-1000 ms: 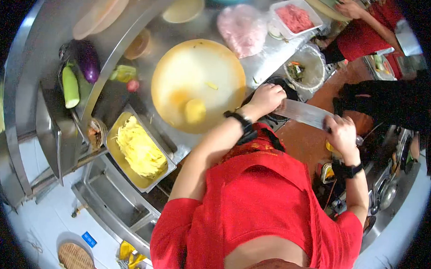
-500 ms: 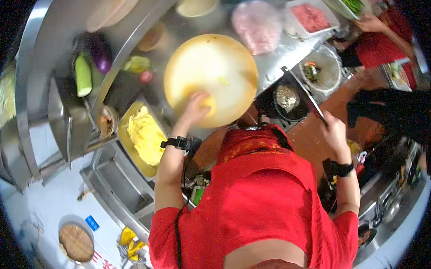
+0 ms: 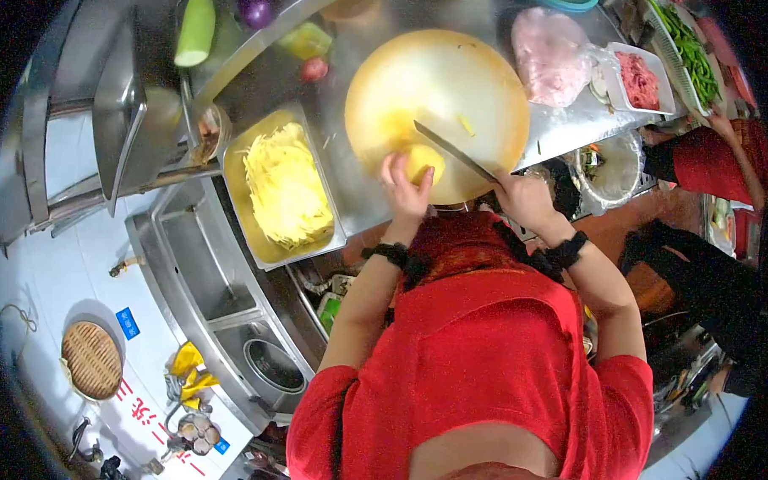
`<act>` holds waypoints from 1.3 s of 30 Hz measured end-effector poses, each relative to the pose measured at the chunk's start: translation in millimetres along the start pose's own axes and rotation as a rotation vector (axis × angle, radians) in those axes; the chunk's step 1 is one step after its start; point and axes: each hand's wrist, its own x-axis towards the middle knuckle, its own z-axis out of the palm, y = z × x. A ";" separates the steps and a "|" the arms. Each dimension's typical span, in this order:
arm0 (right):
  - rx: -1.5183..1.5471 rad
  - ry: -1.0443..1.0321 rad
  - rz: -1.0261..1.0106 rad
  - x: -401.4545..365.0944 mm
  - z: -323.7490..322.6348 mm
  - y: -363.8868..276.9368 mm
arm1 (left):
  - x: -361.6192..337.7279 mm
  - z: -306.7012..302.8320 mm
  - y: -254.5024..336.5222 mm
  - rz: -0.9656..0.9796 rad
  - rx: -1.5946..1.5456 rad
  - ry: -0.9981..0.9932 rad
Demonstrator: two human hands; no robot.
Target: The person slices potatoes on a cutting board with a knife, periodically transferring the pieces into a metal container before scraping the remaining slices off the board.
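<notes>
A round chopping board (image 3: 441,68) lies on the steel counter in front of me. At its near edge my left hand (image 3: 405,190) grips a peeled yellow potato (image 3: 425,163), fingers curved around its side. In my right hand (image 3: 529,203) is the handle of a kitchen knife (image 3: 456,152); its blade reaches over the board, tip pointing up and left beside the potato. A small yellow strip (image 3: 466,125) lies farther up the board. Left of the board, a metal tray (image 3: 327,245) holds a heap of potato shreds (image 3: 289,186).
To the right are a pink plastic bag (image 3: 553,55), a white container of raw meat (image 3: 639,80), a basket of green vegetables (image 3: 691,56) and a lined waste bin (image 3: 608,167). A co-worker in red (image 3: 725,159) stands there. A steel sink (image 3: 210,259) is on the left.
My right hand has brought the knife from the right side over to the board beside the potato. My left hand keeps the potato on the board. The view has shifted.
</notes>
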 end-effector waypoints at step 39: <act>-0.089 -0.189 -0.156 22.9 -4.6 6.8 | -5.6 28.6 -40.6 0.387 -0.171 0.043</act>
